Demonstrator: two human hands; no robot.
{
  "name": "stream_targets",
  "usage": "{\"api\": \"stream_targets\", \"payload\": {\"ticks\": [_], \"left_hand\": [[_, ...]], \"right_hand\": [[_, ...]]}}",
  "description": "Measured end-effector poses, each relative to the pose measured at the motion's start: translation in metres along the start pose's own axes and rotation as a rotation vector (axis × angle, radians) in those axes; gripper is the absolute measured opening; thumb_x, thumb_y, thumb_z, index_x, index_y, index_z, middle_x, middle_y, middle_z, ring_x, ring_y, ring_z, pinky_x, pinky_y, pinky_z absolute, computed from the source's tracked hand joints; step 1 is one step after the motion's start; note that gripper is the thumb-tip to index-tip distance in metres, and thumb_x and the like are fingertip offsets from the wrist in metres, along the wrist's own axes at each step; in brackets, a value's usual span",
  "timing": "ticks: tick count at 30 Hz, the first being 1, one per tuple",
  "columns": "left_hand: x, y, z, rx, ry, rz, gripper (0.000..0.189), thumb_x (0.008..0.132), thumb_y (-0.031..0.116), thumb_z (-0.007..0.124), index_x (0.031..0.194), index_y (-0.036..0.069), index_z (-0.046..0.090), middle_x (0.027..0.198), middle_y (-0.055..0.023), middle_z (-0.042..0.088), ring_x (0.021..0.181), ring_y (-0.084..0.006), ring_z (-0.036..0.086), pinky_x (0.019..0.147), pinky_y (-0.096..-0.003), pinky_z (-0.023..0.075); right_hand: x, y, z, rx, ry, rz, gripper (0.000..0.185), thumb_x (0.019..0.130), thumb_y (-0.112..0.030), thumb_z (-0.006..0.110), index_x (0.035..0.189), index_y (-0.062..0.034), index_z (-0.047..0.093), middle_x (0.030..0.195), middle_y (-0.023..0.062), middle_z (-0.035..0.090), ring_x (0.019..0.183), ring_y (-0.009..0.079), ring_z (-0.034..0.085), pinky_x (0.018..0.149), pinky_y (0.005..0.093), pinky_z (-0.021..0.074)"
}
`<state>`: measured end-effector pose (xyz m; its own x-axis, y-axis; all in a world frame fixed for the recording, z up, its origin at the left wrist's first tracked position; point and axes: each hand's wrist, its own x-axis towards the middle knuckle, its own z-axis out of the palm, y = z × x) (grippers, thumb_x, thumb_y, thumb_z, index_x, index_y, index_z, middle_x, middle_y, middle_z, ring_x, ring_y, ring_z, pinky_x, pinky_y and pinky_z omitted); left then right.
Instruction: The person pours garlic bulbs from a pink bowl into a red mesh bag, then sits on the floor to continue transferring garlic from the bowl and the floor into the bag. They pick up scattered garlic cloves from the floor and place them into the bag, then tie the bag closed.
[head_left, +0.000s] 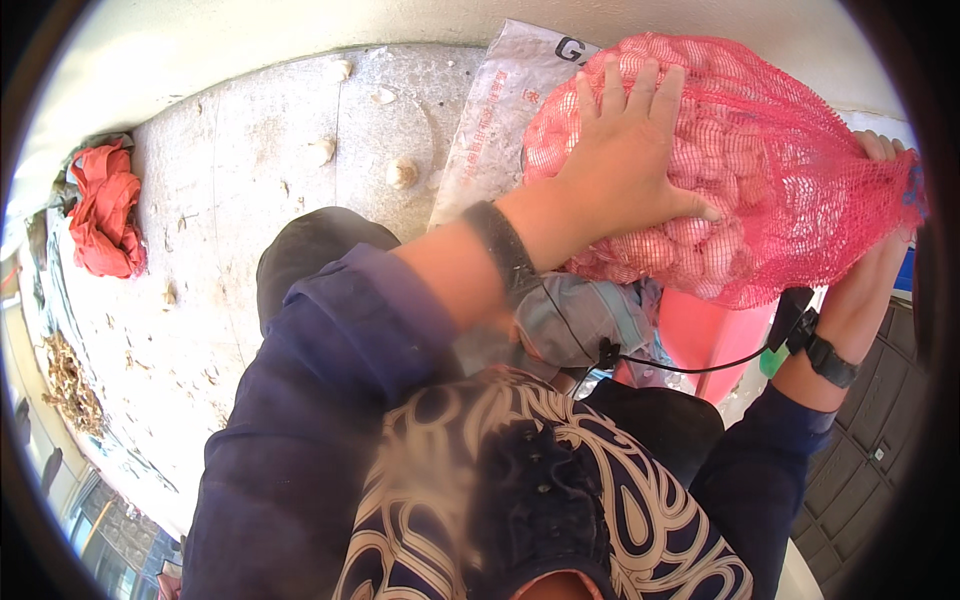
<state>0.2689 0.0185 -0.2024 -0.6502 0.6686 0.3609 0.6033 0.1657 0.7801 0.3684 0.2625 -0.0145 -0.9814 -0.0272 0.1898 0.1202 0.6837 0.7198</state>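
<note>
A red mesh bag (795, 187) filled with what look like garlic bulbs lies on its side before me, its narrowed end toward the right. My left hand (626, 154) rests flat on the full part, palm down with fingers spread. At the gathered neck, my right hand (879, 145) grips the netting, mostly hidden behind it. Blue ties (913, 184) show near that end. Partly under the bag lies a white woven sack (484, 124) bearing printed writing.
Loose garlic bulbs (402, 173) and dry scraps are scattered over the pale floor. Red cloth (109, 206) and dried stalks (71, 386) lie at the left. A pink plastic object (712, 341) stands below the bag. A black cable (697, 369) runs between my wrists.
</note>
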Motion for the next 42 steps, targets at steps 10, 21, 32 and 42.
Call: {"api": "stream_targets", "payload": {"ticks": [10,21,32,42], "left_hand": [[0.04,-0.023,-0.003,-0.138,0.108,0.224,0.073,0.076,0.037,0.081,0.133,0.002,0.053,0.135,-0.0199,0.054,0.122,-0.0361,0.054,0.105,-0.0417,0.0421],[0.047,-0.004,-0.006,0.003,0.013,0.277,0.052,0.072,0.03,0.081,0.112,0.002,0.065,0.107,-0.0144,0.064,0.103,-0.0363,0.059,0.093,-0.0455,0.0463],[0.063,-0.026,-0.011,-0.55,0.122,-0.09,0.033,0.088,0.032,0.064,0.085,-0.001,0.068,0.081,-0.0253,0.065,0.084,-0.0443,0.064,0.073,-0.0519,0.0508],[0.052,-0.023,-0.006,-0.164,0.029,-0.169,0.046,0.093,0.042,0.061,0.083,-0.003,0.067,0.08,-0.0249,0.065,0.079,-0.043,0.063,0.072,-0.0511,0.0486]], "right_hand": [[0.0,-0.035,-0.018,0.326,-0.059,0.067,0.019,0.089,-0.018,0.059,0.104,-0.008,0.052,0.102,0.0078,0.054,0.101,0.0259,0.052,0.103,0.034,0.0377],[0.027,-0.091,0.011,2.961,0.113,0.397,0.036,0.1,-0.018,0.055,0.13,0.002,0.049,0.128,0.0115,0.055,0.123,0.0223,0.05,0.112,0.0387,0.0369],[-0.075,-0.115,0.029,1.385,-0.442,0.375,0.109,0.07,-0.053,0.084,0.148,0.0041,0.034,0.148,0.0148,0.045,0.137,0.0248,0.042,0.116,0.0371,0.029],[0.007,-0.178,0.041,2.148,0.179,1.305,0.047,0.102,-0.028,0.057,0.136,0.003,0.049,0.133,0.0148,0.058,0.12,0.0259,0.057,0.103,0.0402,0.0473]]}}
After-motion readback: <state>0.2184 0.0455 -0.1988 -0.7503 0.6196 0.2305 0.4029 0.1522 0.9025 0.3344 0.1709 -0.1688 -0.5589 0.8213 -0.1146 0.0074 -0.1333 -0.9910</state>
